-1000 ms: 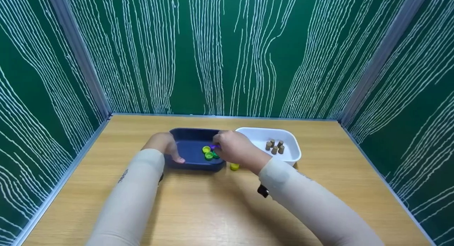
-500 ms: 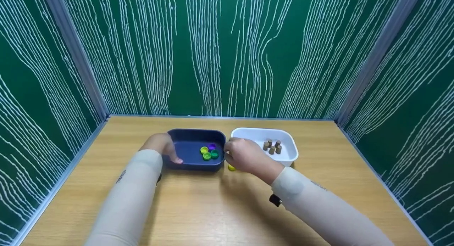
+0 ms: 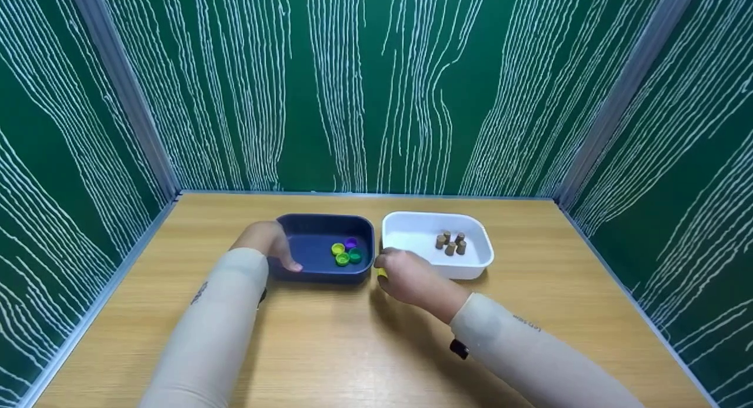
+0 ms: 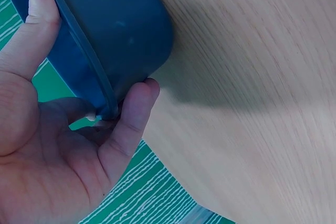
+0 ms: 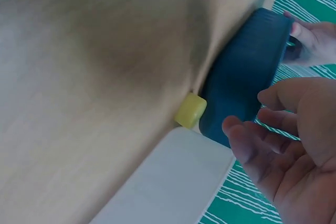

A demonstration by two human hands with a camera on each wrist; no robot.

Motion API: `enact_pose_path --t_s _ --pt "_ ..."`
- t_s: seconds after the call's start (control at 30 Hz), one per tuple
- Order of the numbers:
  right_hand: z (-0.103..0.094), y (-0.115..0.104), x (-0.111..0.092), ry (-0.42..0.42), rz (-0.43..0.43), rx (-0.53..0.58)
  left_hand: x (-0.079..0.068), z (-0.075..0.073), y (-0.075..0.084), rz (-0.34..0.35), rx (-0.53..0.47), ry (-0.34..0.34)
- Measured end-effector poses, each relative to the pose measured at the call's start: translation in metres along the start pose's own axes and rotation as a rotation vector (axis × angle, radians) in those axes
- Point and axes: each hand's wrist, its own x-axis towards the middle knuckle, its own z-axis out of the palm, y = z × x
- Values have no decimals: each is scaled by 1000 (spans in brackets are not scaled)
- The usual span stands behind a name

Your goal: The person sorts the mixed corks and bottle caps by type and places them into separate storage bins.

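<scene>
My left hand (image 3: 265,246) grips the left end of a dark blue tray (image 3: 306,252), its thumb over the rim and fingers round the outside, as the left wrist view shows. In that tray lie a yellow cap (image 3: 337,249), a light green cap (image 3: 342,259), a darker green cap (image 3: 355,255) and a purple cap (image 3: 350,243). Down by the gap between the trays is my right hand (image 3: 412,277), over a yellow cap-like piece (image 5: 191,110) on the table. In the right wrist view its fingers are loosely bent, apart from that piece, with nothing between them.
A white tray (image 3: 412,238) stands close to the right of the blue one. Several brown cork-like pieces (image 3: 451,244) stand in it. Green walls (image 3: 376,102) with white lines close off the back and sides of the wooden table (image 3: 317,337).
My right hand has moved from over the blue tray, off the purple cap, to the right and down toward the yellow piece. The left hand has stayed at the blue tray's end.
</scene>
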Motion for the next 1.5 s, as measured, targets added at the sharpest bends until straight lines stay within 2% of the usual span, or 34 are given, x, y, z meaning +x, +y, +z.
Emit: enact_pose_path --t_s 0.13,0.27,0.47,0.57,0.87,1.0,1.23,1.5 --pt "7 -2 3 -77 58 2 3 1 1 -14 -33 2" --pt "14 -3 2 -104 61 -13 6 1 1 -24 -49 9" --pt "23 0 2 -96 42 -25 7 1 1 -28 -38 11" --pt "26 1 2 -86 55 -37 7 1 1 -35 -66 15" --pt "37 3 2 -33 62 -104 0 0 2 -18 -12 -7" --pt "38 2 0 -52 63 -94 -2 0 3 -16 -21 -7" --pt "36 2 -2 -92 35 -93 8 2 1 -12 -32 6" --pt "29 1 -5 -124 -10 -110 6 2 1 -13 -40 11"
